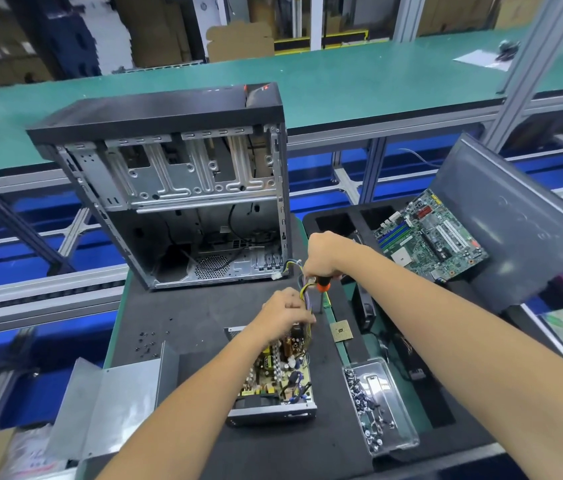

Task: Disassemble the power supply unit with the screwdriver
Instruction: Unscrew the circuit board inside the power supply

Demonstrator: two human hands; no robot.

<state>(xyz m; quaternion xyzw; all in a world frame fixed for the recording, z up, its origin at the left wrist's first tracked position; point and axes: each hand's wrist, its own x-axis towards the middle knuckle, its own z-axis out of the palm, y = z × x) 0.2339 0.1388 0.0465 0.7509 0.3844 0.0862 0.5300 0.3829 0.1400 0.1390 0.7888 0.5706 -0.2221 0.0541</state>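
The power supply unit [275, 379] lies open on the black mat, its circuit board with coils and capacitors showing inside the grey metal tray. My left hand [282, 315] rests on its far end, fingers curled round the bundle of coloured wires [302, 289]. My right hand [325, 256] grips the orange-and-black handle of the screwdriver [322, 285] from above. The shaft points straight down just beyond the unit's far right corner. The tip is hard to make out.
The unit's removed grey cover [114, 400] lies to the left. An empty computer case [183, 192] stands behind. A clear tray of screws [377, 407], a CPU chip [341, 331], a motherboard [429, 237] and a grey side panel [515, 223] are on the right. Loose screws [148, 342] dot the mat.
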